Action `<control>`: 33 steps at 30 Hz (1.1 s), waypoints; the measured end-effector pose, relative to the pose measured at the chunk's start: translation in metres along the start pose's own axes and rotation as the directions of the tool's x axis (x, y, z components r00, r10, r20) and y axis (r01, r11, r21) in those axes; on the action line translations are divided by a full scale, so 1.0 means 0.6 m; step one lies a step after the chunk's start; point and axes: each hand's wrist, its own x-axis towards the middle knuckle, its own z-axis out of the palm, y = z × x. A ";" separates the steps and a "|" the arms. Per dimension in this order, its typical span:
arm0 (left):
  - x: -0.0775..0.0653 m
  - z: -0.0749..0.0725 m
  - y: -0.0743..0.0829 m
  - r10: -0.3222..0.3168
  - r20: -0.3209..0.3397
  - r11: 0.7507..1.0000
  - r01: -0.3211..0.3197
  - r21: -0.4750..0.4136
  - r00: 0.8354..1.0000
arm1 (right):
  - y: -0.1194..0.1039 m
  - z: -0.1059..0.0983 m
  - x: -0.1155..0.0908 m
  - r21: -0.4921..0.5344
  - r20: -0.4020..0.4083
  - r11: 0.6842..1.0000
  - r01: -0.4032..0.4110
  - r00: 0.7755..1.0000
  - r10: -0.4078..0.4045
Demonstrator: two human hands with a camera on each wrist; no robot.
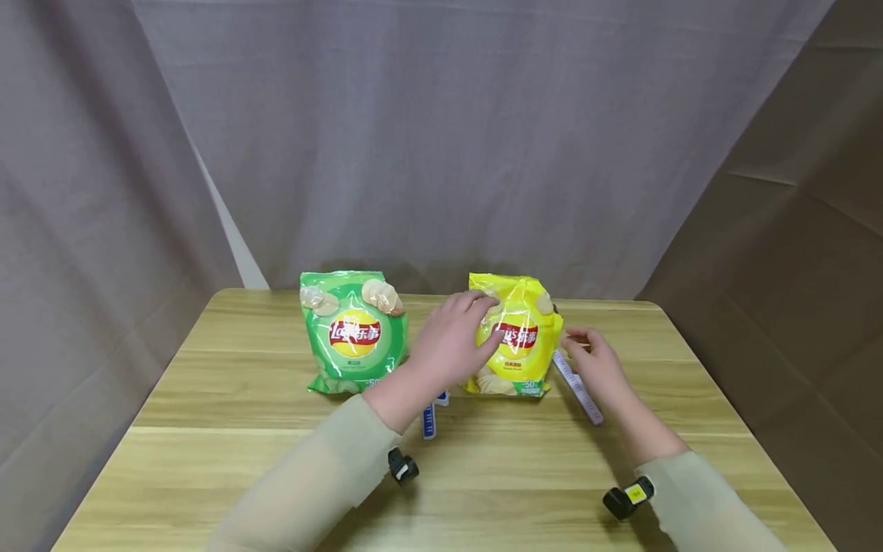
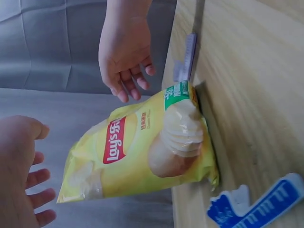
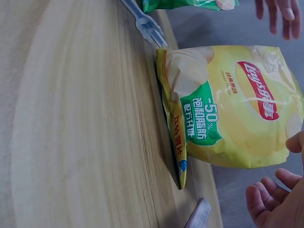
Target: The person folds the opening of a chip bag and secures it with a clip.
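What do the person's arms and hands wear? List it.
Both arms wear long, pale beige sleeves: left sleeve, right sleeve. Each wrist carries a small black camera: left camera, right camera with a yellow mark. The left hand and right hand are bare.

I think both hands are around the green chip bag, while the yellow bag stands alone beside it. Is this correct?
Not quite: the colours are swapped. In the head view the left hand and right hand flank the yellow bag; the green bag stands alone beside it.
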 end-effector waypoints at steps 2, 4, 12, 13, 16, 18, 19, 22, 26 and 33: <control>0.015 0.002 0.006 0.007 -0.020 0.998 -0.006 0.061 1.000 | 0.002 0.000 0.005 0.015 -0.003 1.000 -0.016 1.000 0.016; 0.030 0.005 0.012 0.019 -0.038 0.992 -0.014 0.124 0.999 | 0.005 0.001 0.008 0.021 -0.003 0.999 -0.029 1.000 0.029; 0.076 0.014 0.034 -0.001 -0.050 0.976 0.012 0.219 0.999 | 0.014 0.004 0.018 -0.002 0.000 0.998 -0.056 0.998 0.056; 0.081 0.015 0.036 -0.007 -0.041 0.974 0.016 0.226 0.999 | 0.014 0.005 0.019 -0.007 0.003 0.998 -0.061 0.998 0.061; 0.093 0.021 0.039 -0.022 -0.007 0.971 0.023 0.239 1.000 | 0.013 0.006 0.020 -0.024 0.008 0.997 -0.074 0.997 0.074; 0.101 0.024 0.040 -0.035 0.013 0.967 0.031 0.253 0.999 | 0.013 0.006 0.022 -0.030 0.007 0.996 -0.081 0.997 0.082; 0.104 0.026 0.040 -0.044 0.021 0.965 0.037 0.259 0.999 | 0.012 0.007 0.023 -0.032 0.007 0.996 -0.083 0.996 0.083; 0.113 0.029 0.040 -0.070 0.039 0.957 0.056 0.285 0.997 | 0.009 0.008 0.026 -0.028 0.007 0.997 -0.077 0.997 0.077; 0.124 0.031 0.042 -0.078 0.058 0.956 0.058 0.287 0.995 | 0.007 0.010 0.028 -0.021 0.006 0.997 -0.077 0.997 0.077; 0.135 0.032 0.049 -0.073 0.052 0.957 0.056 0.285 0.996 | 0.006 0.011 0.029 -0.024 0.001 0.997 -0.079 0.997 0.079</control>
